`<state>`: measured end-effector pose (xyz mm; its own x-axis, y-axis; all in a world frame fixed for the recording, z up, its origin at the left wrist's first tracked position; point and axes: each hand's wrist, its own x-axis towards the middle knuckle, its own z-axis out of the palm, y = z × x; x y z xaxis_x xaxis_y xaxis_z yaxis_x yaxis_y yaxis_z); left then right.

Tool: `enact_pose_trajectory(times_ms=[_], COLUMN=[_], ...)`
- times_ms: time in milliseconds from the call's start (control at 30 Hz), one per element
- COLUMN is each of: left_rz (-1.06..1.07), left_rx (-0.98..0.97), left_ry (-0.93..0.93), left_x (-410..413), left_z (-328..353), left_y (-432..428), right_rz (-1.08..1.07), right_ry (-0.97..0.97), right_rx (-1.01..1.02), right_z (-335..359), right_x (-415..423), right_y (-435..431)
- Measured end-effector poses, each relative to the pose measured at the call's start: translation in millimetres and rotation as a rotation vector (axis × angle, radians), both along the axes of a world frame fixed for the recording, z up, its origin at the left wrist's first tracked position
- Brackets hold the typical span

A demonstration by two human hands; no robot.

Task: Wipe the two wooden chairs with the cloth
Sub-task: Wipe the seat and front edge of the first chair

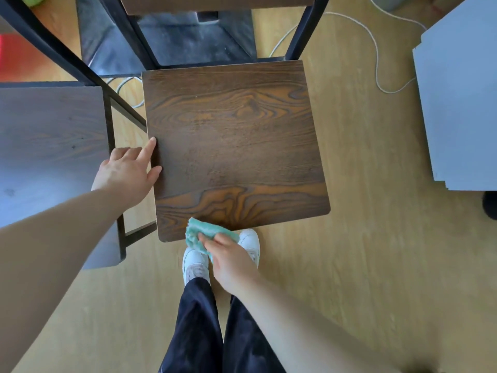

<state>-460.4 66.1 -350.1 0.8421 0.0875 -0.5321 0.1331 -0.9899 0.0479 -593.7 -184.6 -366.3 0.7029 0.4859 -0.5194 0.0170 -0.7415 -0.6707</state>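
A dark wooden chair seat [234,141] with a black metal frame stands right in front of me, seen from above. A second wooden chair [48,146] stands to its left, its seat partly out of frame. My left hand [129,170] rests on the left edge of the middle seat, fingers spread, thumb and forefinger on the wood. My right hand [228,257] grips a crumpled green cloth [200,232] at the seat's front edge, near the front left corner.
My white shoes [195,265] stand on the light wood floor just before the chair. A grey board [460,103] lies to the right. A white cable [376,63] loops across the floor behind the chair. A black base [193,36] sits under the backrest.
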Motion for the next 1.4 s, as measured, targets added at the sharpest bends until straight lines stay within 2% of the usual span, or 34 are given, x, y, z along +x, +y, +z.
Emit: enact_pose_trajectory(times_ms=[67, 233, 300, 367, 467, 567, 667, 767, 1067, 1400], left_rz=[-0.001, -0.006, -0.006, -0.008, -0.013, -0.030, -0.021, -0.004, 0.022, 0.025], left_rx=[0.004, -0.003, 0.012, 0.021, 0.017, 0.018, 0.016, 0.011, -0.034, -0.036], left_ry=[-0.004, 0.014, 0.015, 0.020, 0.017, 0.014, 0.002, -0.015, 0.016, 0.053], left_x=[0, 2, 2, 3, 3, 4, 5, 7, 8, 9], left_z=[-1, 3, 4, 7, 9, 8, 5, 2, 5, 4], left_y=[-1, 0, 0, -2, -3, -2, -2, -3, -4, 0], right_rz=[-0.096, -0.661, -0.795, -0.825, -0.718, -0.430, -0.162, -0.054, 0.037, -0.189], right_ry=[0.018, 0.284, 0.260, 0.147, -0.180, -0.377, -0.441, -0.388, -0.405, -0.290], right_rx=[0.041, 0.234, 0.343, 0.356, 0.113, -0.137, -0.327, -0.371, -0.338, -0.328], right_z=[2, 35, 55, 69, 66, 58, 37, 10, 5, 12], right_x=[-3, 29, 62, 107, 180, 237, 269, 270, 197, 91], right_y=[10, 1, -23, -56, -107, -143, -162, -167, -186, -176])
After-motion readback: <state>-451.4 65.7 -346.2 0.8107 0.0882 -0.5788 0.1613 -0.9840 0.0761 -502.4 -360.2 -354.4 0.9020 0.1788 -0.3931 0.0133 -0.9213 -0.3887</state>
